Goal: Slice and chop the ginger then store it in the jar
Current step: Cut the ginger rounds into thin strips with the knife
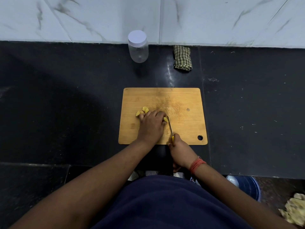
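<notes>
One wooden cutting board (181, 100) sits on the dark counter (66, 104), and both hands are on the job. The left hand (151, 124) lies knuckles-up on the board, fingers bent down over a piece of ginger (165, 119), pinning it against the blade. The right hand (179, 152) has its fingers wrapped around the yellow handle of one knife (170, 128), blade edge down at that ginger. About four cut ginger slices (143, 111) cluster beside the left fingertips. At the back stand one clear jar (138, 47), white lid on, and one folded checked cloth (182, 57).
</notes>
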